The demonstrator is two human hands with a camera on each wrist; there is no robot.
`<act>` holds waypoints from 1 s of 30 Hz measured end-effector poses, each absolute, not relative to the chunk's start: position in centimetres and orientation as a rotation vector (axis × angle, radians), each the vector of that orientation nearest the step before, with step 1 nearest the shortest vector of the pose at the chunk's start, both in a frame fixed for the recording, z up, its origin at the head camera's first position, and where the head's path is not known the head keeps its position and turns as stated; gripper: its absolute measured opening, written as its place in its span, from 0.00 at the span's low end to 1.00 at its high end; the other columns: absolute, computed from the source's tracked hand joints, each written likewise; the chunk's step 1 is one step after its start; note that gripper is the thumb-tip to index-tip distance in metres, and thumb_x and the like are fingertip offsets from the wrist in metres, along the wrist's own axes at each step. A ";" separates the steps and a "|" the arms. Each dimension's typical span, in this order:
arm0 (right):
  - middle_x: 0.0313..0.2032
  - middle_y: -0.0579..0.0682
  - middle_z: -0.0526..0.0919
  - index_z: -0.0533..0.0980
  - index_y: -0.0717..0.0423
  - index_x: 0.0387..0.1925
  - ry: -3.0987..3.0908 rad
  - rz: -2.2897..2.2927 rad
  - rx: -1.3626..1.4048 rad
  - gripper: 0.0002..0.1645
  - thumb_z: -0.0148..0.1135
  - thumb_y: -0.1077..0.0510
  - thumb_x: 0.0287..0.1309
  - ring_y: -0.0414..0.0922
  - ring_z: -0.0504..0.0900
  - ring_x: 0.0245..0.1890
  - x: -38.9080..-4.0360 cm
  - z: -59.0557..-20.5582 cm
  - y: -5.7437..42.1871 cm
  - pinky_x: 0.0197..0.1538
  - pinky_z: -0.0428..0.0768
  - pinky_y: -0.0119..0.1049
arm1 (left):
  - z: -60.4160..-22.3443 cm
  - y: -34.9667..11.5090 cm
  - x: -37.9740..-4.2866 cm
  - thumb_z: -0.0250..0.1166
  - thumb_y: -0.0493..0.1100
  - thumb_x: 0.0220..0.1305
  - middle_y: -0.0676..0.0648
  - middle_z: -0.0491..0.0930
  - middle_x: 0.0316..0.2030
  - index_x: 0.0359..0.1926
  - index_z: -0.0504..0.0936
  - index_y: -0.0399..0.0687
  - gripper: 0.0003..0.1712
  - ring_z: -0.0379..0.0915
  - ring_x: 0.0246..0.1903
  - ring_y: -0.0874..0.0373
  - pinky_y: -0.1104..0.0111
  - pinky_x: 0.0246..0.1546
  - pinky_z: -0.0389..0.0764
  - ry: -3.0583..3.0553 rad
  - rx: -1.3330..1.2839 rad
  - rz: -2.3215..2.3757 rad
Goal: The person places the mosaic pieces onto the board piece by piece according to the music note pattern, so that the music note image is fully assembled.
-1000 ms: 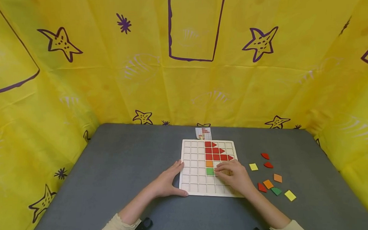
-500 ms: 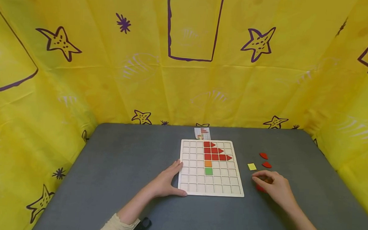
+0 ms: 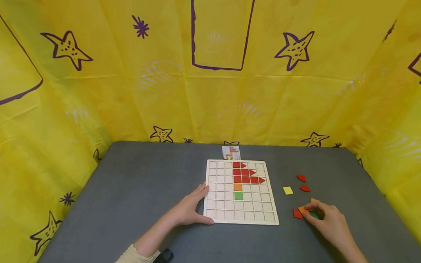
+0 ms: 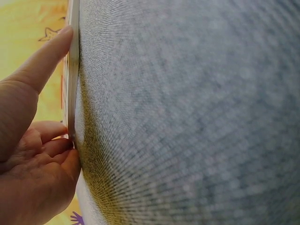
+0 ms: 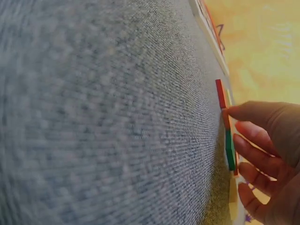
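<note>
A white gridded board point(image 3: 221, 204) lies on the table, with red squares and triangles point(image 3: 245, 172), an orange square point(image 3: 238, 187) and a green square point(image 3: 238, 196) set in it. My left hand point(image 3: 189, 207) spreads round its near left corner; thumb and fingers touch the edges, as the left wrist view also shows. To the right of the board, my right hand point(image 3: 330, 223) pinches a loose orange square tile point(image 3: 302, 209) at table height, between thumb and forefinger. Beside that tile lie a red tile point(image 3: 297, 213) and a green tile point(image 5: 229, 150), partly covered by my hand.
A small pattern card point(image 3: 231, 152) lies behind the board. Two red curved tiles point(image 3: 305, 188) and a yellow square point(image 3: 288, 190) lie between the board and my right hand's far side. Another orange tile point(image 3: 314, 200) shows just behind my right fingers. A yellow cloth point(image 3: 211, 108) hangs behind the table.
My right hand has left the green square on the board, moved right to the loose tiles and taken the orange square tile. My left hand stays at the board's corner.
</note>
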State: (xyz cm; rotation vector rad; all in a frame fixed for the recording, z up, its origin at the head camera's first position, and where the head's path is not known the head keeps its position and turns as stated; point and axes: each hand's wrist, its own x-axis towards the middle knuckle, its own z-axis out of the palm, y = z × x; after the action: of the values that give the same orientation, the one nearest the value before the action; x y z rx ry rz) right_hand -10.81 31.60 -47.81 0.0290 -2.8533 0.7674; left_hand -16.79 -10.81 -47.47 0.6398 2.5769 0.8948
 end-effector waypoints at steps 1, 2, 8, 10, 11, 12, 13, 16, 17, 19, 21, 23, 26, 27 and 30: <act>0.37 0.51 0.86 0.83 0.48 0.34 -2.867 0.761 0.028 0.12 0.73 0.49 0.47 0.55 0.78 0.40 -10.8 -47.8 31.5 0.41 0.72 0.52 | -47.5 -10.8 -16.8 0.75 0.62 0.43 0.42 0.46 0.74 0.73 0.52 0.42 0.64 0.41 0.74 0.47 0.46 0.67 0.55 2.576 0.641 0.896; 0.37 0.50 0.86 0.83 0.48 0.34 -2.877 0.757 0.029 0.13 0.73 0.48 0.46 0.54 0.78 0.39 -10.8 -47.7 31.5 0.41 0.72 0.51 | -47.5 -10.8 -16.8 0.75 0.62 0.43 0.42 0.46 0.74 0.73 0.52 0.42 0.64 0.41 0.74 0.47 0.46 0.67 0.55 2.576 0.641 0.897; 0.44 0.58 0.84 0.82 0.48 0.35 -2.892 0.776 0.028 0.14 0.74 0.50 0.46 0.53 0.80 0.39 -11.0 -47.5 31.1 0.41 0.74 0.51 | -47.3 -10.8 -16.8 0.75 0.62 0.43 0.43 0.46 0.74 0.73 0.52 0.43 0.63 0.41 0.74 0.47 0.47 0.67 0.55 2.569 0.630 0.905; 0.46 0.59 0.84 0.82 0.48 0.36 -2.873 0.779 0.006 0.14 0.73 0.49 0.46 0.53 0.80 0.38 -11.1 -47.6 30.9 0.40 0.74 0.49 | -47.3 -10.8 -16.8 0.75 0.62 0.43 0.43 0.46 0.74 0.73 0.52 0.44 0.63 0.41 0.74 0.48 0.48 0.67 0.55 2.567 0.624 0.903; 0.46 0.59 0.84 0.82 0.48 0.37 -2.866 0.793 -0.008 0.15 0.73 0.49 0.47 0.53 0.81 0.38 -11.1 -47.6 30.8 0.39 0.74 0.48 | -47.3 -10.8 -16.7 0.75 0.62 0.43 0.44 0.46 0.74 0.73 0.52 0.44 0.63 0.41 0.74 0.48 0.48 0.68 0.54 2.565 0.621 0.902; 0.45 0.58 0.84 0.82 0.47 0.37 -2.860 0.809 -0.027 0.15 0.73 0.47 0.47 0.52 0.81 0.37 -11.2 -47.5 30.6 0.39 0.75 0.47 | -47.3 -10.8 -16.7 0.75 0.62 0.43 0.44 0.46 0.74 0.73 0.52 0.45 0.63 0.40 0.74 0.48 0.48 0.68 0.54 2.564 0.618 0.904; 0.43 0.56 0.85 0.82 0.46 0.38 -2.858 0.831 -0.049 0.16 0.72 0.46 0.47 0.51 0.81 0.37 -11.3 -47.5 30.4 0.40 0.74 0.46 | -47.3 -10.8 -16.7 0.75 0.62 0.43 0.44 0.46 0.74 0.73 0.52 0.45 0.63 0.40 0.74 0.48 0.48 0.68 0.55 2.565 0.617 0.903; 0.40 0.50 0.85 0.81 0.44 0.41 -2.862 0.929 -0.115 0.19 0.70 0.41 0.49 0.45 0.82 0.36 -11.6 -47.1 29.5 0.39 0.75 0.41 | -47.3 -10.9 -16.7 0.75 0.62 0.43 0.45 0.46 0.74 0.73 0.52 0.45 0.63 0.40 0.74 0.49 0.48 0.68 0.55 2.567 0.612 0.901; 0.40 0.49 0.84 0.81 0.44 0.41 -2.859 0.968 -0.124 0.20 0.70 0.40 0.48 0.42 0.82 0.36 -11.8 -47.1 29.1 0.38 0.75 0.39 | -47.3 -10.9 -16.7 0.75 0.62 0.43 0.45 0.46 0.74 0.73 0.52 0.45 0.63 0.40 0.74 0.49 0.48 0.68 0.55 2.567 0.611 0.901; 0.40 0.49 0.84 0.81 0.44 0.42 -2.850 1.048 -0.130 0.20 0.70 0.40 0.49 0.36 0.81 0.34 -12.0 -46.9 28.2 0.36 0.74 0.34 | -47.3 -10.9 -16.7 0.75 0.61 0.43 0.45 0.46 0.74 0.73 0.52 0.45 0.63 0.40 0.74 0.49 0.48 0.68 0.54 2.569 0.613 0.901; 0.39 0.48 0.83 0.81 0.45 0.42 -2.832 1.145 -0.119 0.20 0.71 0.42 0.49 0.33 0.79 0.30 -12.2 -46.9 27.2 0.33 0.73 0.30 | -47.2 -10.9 -16.7 0.75 0.61 0.43 0.44 0.46 0.74 0.73 0.52 0.44 0.63 0.40 0.74 0.48 0.48 0.68 0.54 2.565 0.614 0.906; 0.37 0.48 0.82 0.81 0.45 0.42 -2.812 1.233 -0.106 0.20 0.72 0.44 0.48 0.33 0.77 0.29 -12.4 -47.0 26.2 0.33 0.73 0.29 | -47.1 -10.9 -16.7 0.75 0.61 0.43 0.44 0.46 0.74 0.73 0.52 0.44 0.63 0.40 0.74 0.48 0.48 0.68 0.54 2.562 0.616 0.909; 0.34 0.47 0.81 0.81 0.46 0.41 -2.803 1.332 -0.090 0.19 0.73 0.46 0.47 0.35 0.75 0.29 -12.8 -47.1 24.6 0.31 0.71 0.28 | -47.1 -10.9 -16.7 0.75 0.61 0.43 0.44 0.46 0.74 0.73 0.52 0.44 0.63 0.41 0.74 0.48 0.47 0.67 0.54 2.562 0.622 0.908; 0.32 0.47 0.79 0.81 0.45 0.40 -2.802 1.347 -0.078 0.19 0.73 0.46 0.46 0.36 0.74 0.28 -12.9 -47.2 24.1 0.30 0.70 0.28 | -47.2 -10.9 -16.7 0.75 0.61 0.43 0.44 0.46 0.74 0.73 0.52 0.44 0.63 0.41 0.74 0.48 0.47 0.67 0.54 2.564 0.623 0.905; 0.28 0.46 0.78 0.81 0.43 0.38 -2.800 1.381 -0.021 0.17 0.74 0.48 0.45 0.37 0.71 0.25 -13.4 -47.4 22.8 0.26 0.67 0.29 | -47.3 -10.9 -16.7 0.75 0.62 0.43 0.45 0.46 0.74 0.73 0.52 0.45 0.63 0.40 0.74 0.49 0.48 0.68 0.54 2.568 0.624 0.893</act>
State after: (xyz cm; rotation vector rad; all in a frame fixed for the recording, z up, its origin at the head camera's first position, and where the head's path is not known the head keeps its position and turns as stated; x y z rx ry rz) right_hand -13.37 22.78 -47.42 -0.0208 -2.7998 1.3811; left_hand -16.71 -10.88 -47.27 0.6242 2.5679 0.8926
